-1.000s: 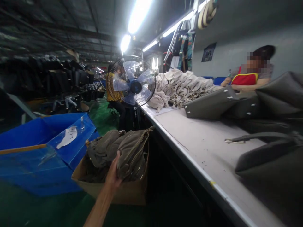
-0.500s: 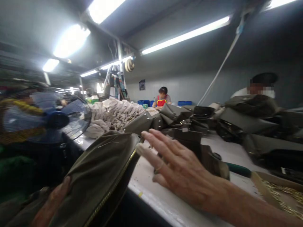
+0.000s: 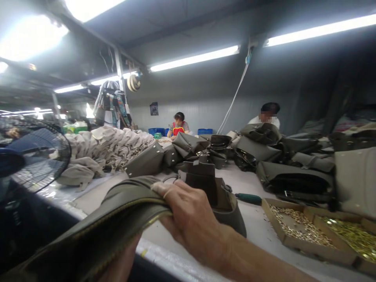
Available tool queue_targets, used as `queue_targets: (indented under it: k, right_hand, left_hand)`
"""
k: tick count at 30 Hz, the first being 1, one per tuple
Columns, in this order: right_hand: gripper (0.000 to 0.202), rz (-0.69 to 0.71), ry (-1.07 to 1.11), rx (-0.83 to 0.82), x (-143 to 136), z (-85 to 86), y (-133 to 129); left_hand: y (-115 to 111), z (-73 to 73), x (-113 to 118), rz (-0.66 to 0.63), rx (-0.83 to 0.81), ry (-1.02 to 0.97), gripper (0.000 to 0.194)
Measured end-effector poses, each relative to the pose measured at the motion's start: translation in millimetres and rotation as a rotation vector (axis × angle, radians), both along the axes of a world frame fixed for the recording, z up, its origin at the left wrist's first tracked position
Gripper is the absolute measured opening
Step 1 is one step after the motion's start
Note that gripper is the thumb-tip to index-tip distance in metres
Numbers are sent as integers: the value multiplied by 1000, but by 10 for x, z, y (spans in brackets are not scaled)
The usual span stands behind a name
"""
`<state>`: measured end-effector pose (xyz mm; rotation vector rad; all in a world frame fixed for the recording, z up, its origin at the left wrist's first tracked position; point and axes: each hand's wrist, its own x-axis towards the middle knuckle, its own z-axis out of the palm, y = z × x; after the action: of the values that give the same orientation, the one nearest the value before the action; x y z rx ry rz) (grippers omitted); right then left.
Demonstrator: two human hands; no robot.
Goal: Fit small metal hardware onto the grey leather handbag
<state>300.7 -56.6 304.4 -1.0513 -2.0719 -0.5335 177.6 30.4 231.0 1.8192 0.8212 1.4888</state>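
Your right hand (image 3: 190,219) is clamped over the olive bag's (image 3: 96,231) zipped edge above the bench (image 3: 252,223); your left hand (image 3: 122,264) sits underneath, grip hidden.

The right hand (image 3: 190,219) and its forearm are bare, with no sleeve, glove or watch in view. A thin plain ring sits on one of its fingers (image 3: 167,192). Only a bare sliver of the left hand (image 3: 123,262) shows.
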Motion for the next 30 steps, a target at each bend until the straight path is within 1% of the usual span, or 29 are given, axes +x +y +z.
queue_targets:
  k: [1, 2, 3, 5, 6, 7, 8, 9, 11, 12, 14, 16, 19, 21, 23, 26, 28, 30]
  right_hand:
    - [11, 10, 18, -34, 73, 122, -3]
    - [8, 11, 39, -36, 169, 247, -2]
    - [6, -13, 75, -5, 283, 364, 4]
    - [11, -76, 203, 96, 547, 542, 30]
    - [13, -90, 274, 135, 678, 593, 48]
    - [15, -94, 337, 143, 798, 618, 67]
    - [17, -83, 385, 124, 897, 617, 83]
    - [19, -65, 412, 80, 971, 595, 95]
    - [23, -65, 418, -17, 1039, 502, 104]
    - [25, -79, 419, -58, 1037, 439, 104]
    - [29, -74, 456, -119, 991, 295, 109]
    - [31, -6, 545, -177, 931, 141, 143]
    - [32, 105, 691, -255, 901, -71, 265]
    - [32, 94, 701, -293, 946, -170, 350]
    - [33, -17, 535, -354, 1036, -218, 386]
    - [36, -212, 198, -500, 1225, -210, 320]
    - [29, -301, 72, -593, 1363, -191, 242]
    - [14, -383, -9, -663, 1487, -186, 194]
  left_hand:
    - [-6, 93, -32, -76, -22, -73, 38]
    - [-5, 189, -55, -151, -44, -148, 40]
    - [6, 279, -63, -231, -77, -224, 44]
    - [57, 419, -19, -397, -148, -346, 55]
    - [97, 458, 35, -443, -147, -347, 56]
    - [145, 474, 108, -467, -119, -307, 52]
    - [198, 469, 196, -459, -50, -215, 46]
    - [255, 445, 295, -416, 66, -60, 38]
    - [365, 364, 501, -282, 324, 319, 27]
    - [413, 316, 597, -240, 412, 467, 25]
    - [485, 223, 747, -200, 493, 630, 20]
    - [525, 143, 822, -166, 497, 670, 17]
    - [550, 53, 813, -129, 526, 701, 19]
    - [563, 6, 768, -134, 561, 713, 18]
    - [579, -34, 715, -151, 603, 715, 17]
    - [598, -72, 636, -136, 623, 697, 16]
    - [602, -76, 583, -106, 610, 676, 17]
    - [590, -65, 540, -90, 614, 650, 18]
